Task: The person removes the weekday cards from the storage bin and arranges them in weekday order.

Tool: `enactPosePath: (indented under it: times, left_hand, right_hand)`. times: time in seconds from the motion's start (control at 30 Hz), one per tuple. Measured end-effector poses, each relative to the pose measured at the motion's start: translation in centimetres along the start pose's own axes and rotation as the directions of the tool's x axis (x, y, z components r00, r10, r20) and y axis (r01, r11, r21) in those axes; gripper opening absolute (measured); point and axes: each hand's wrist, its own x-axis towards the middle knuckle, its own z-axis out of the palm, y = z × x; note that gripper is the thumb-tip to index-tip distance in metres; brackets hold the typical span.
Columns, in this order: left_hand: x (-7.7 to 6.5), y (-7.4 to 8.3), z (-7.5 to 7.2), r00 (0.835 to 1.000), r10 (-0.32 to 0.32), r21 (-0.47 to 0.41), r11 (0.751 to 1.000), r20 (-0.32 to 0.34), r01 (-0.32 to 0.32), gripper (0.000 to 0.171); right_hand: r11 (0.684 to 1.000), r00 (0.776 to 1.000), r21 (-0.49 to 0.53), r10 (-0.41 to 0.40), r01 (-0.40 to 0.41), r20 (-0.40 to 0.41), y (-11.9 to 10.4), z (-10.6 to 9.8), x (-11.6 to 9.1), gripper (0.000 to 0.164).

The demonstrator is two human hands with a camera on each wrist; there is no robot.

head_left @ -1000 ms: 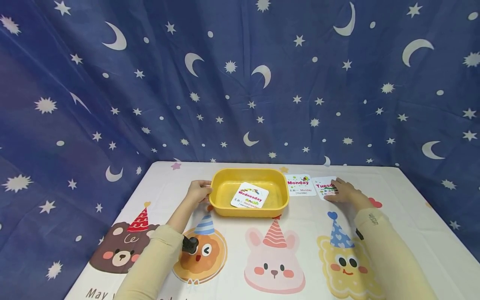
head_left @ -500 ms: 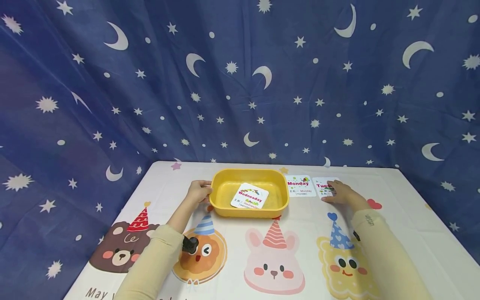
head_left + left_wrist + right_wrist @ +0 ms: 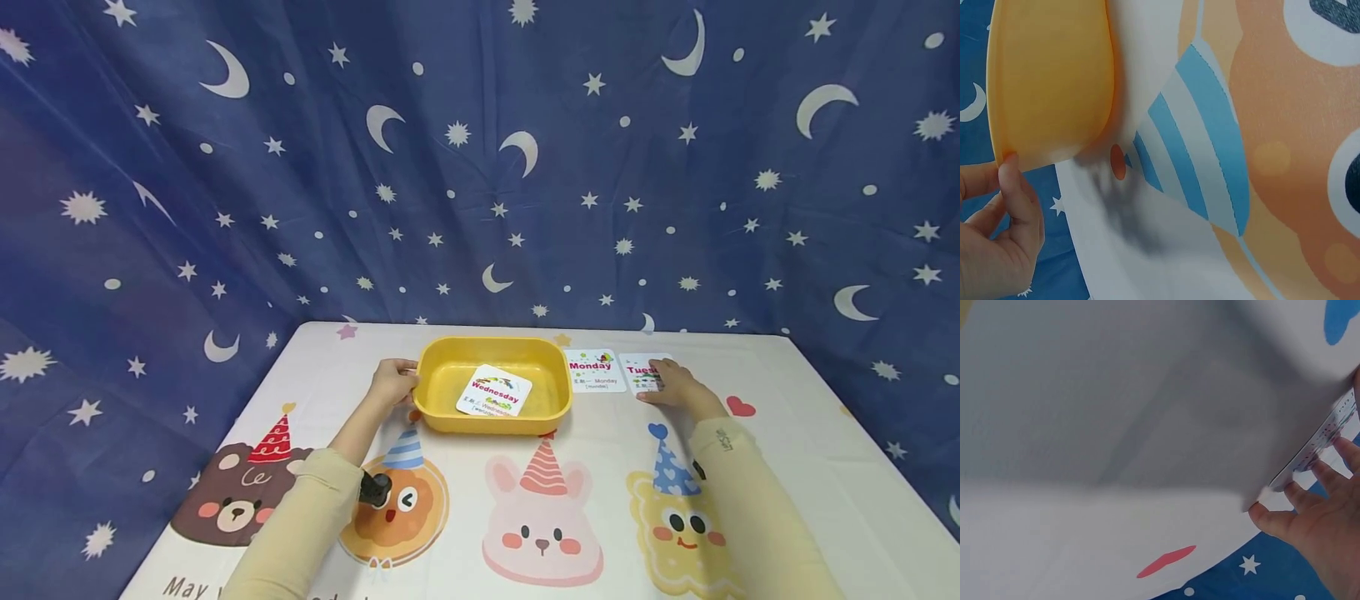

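Observation:
My left hand [image 3: 393,385] pinches the left rim of a yellow plastic basin [image 3: 491,427], thumb against its outer wall [image 3: 1054,112] in the left wrist view. Inside the basin a white "Wednesday" card [image 3: 495,392] lies tilted, its print facing up. My right hand [image 3: 678,392] rests over the right part of a "Tuesday" card [image 3: 634,372], covering the end of the word. In the right wrist view its spread fingers [image 3: 1329,478] touch along the card [image 3: 1339,419] and the cloth. A "Monday" card [image 3: 596,372] lies between that card and the basin.
The table has a white cloth [image 3: 450,517] printed with a bear, a rabbit and other cartoon figures in party hats. Behind the table's far edge hangs a dark blue curtain [image 3: 465,242] with moons and stars.
The "Tuesday" card has turned from slanted to nearly in line with the "Monday" card, with my right hand moving slightly left and up along with it. My left hand and the basin stay put.

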Motion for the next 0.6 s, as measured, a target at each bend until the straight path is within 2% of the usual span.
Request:
enactPosePath:
  times: [0.4,0.6]
  left_hand:
    - [0.55,-0.24,0.15,1.0,-0.005,-0.015,1.0,-0.005,0.004,0.038]
    - [0.21,-0.15,0.04,1.0,-0.01,-0.01,1.0,-0.001,0.01,0.037]
  right_hand:
    - [1.0,1.0,-0.031,0.005,-0.006,-0.009,0.32,-0.07,0.0,0.086]
    - [0.998,0.997,-0.004,0.066,-0.066,-0.026,0.04,0.43,-0.1,0.086]
